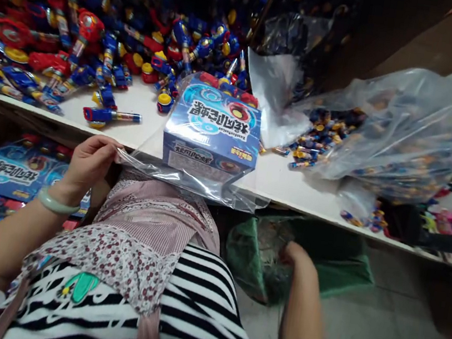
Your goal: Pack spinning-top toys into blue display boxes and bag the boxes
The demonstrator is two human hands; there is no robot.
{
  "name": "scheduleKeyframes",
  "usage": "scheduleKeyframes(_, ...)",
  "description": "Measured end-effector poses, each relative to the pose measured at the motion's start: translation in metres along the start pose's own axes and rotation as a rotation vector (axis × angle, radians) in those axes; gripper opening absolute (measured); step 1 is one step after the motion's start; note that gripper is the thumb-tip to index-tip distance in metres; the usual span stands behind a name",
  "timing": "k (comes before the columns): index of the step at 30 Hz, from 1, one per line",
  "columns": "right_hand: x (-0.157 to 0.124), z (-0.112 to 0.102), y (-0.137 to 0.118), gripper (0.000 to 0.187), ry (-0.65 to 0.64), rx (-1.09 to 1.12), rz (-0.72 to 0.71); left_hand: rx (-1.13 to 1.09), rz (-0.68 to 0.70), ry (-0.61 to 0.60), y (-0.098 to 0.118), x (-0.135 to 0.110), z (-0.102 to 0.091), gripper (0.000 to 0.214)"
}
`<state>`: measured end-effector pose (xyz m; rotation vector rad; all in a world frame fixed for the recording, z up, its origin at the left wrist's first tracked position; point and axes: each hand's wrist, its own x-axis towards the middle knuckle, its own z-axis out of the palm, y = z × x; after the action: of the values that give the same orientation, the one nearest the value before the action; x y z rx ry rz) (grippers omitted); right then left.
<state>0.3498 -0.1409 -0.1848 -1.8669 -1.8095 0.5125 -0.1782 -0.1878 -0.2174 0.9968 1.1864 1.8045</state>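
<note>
A blue printed toy box (213, 129) stands at the near edge of the white table (291, 187), wrapped in a clear plastic bag (191, 178) whose mouth hangs over the edge. My left hand (89, 164), with a pale green bangle on the wrist, pinches the left edge of that bag. My right hand (295, 258) is down below the table, reaching into a green bag (334, 266) with crumpled clear plastic inside; its fingers are blurred and partly hidden.
A heap of red, blue and yellow toy launchers (80, 37) covers the table's back left. A big clear bag of small toy parts (386, 136) lies at right. Stacked blue boxes (10, 173) sit under the table at left. Grey floor at lower right.
</note>
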Motion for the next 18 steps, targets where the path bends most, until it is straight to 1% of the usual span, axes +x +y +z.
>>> scheduleKeyframes(2, 0.011, 0.003, -0.006, 0.048, -0.151, 0.112, -0.019, 0.042, 0.019, -0.014, 0.000, 0.005, -0.001, 0.033)
scheduleKeyframes(4, 0.017, 0.011, -0.029, 0.061, -0.278, 0.330, -0.119, 0.079, 0.034, -0.036, 0.002, 0.010, -0.002, 0.033)
scheduleKeyframes(5, 0.017, 0.015, -0.043, 0.065, -0.291, 0.436, -0.189, 0.095, 0.042, -0.054, 0.005, 0.012, -0.005, 0.034)
scheduleKeyframes(6, 0.014, 0.018, -0.058, 0.062, -0.263, 0.507, -0.268, 0.118, 0.053, -0.091, 0.009, 0.012, -0.009, 0.033)
scheduleKeyframes(7, 0.007, 0.020, -0.069, 0.051, -0.217, 0.521, -0.359, 0.158, 0.066, -0.147, 0.015, 0.010, -0.016, 0.032)
scheduleKeyframes(8, -0.002, 0.020, -0.077, 0.034, -0.175, 0.472, -0.465, 0.215, 0.073, -0.222, 0.022, 0.007, -0.025, 0.031)
scheduleKeyframes(9, -0.013, 0.018, -0.079, 0.018, -0.163, 0.390, -0.580, 0.282, 0.065, -0.306, 0.030, 0.001, -0.035, 0.030)
scheduleKeyframes(10, -0.025, 0.016, -0.077, 0.011, -0.185, 0.307, -0.688, 0.339, 0.034, -0.375, 0.037, -0.007, -0.046, 0.028)
scheduleKeyframes(11, -0.037, 0.013, -0.070, 0.013, -0.230, 0.244, -0.776, 0.365, -0.020, -0.396, 0.043, -0.015, -0.056, 0.025)
scheduleKeyframes(12, -0.048, 0.012, -0.061, 0.015, -0.250, 0.242, -0.783, 0.344, -0.094, -0.361, 0.046, -0.024, -0.064, 0.022)
scheduleKeyframes(13, -0.055, 0.013, -0.051, 0.020, -0.212, 0.326, -0.716, 0.280, -0.196, -0.287, 0.046, -0.032, -0.069, 0.022)
scheduleKeyframes(14, -0.060, 0.017, -0.042, 0.026, -0.162, 0.460, -0.571, 0.190, -0.322, -0.212, 0.043, -0.038, -0.070, 0.030)
scheduleKeyframes(15, -0.061, 0.023, -0.037, 0.034, -0.155, 0.614, -0.369, 0.096, -0.471, -0.170, 0.038, -0.042, -0.068, 0.043)
scheduleKeyframes(16, -0.060, 0.030, -0.036, 0.047, -0.223, 0.757, -0.146, 0.007, -0.634, -0.183, 0.031, -0.044, -0.062, 0.057)
scheduleKeyframes(17, -0.056, 0.038, -0.039, 0.063, -0.368, 0.868, 0.070, -0.077, -0.791, -0.252, 0.024, -0.043, -0.053, 0.070)
scheduleKeyframes(18, -0.051, 0.046, -0.045, 0.079, -0.569, 0.944, 0.254, -0.162, -0.919, -0.350, 0.017, -0.040, -0.042, 0.080)
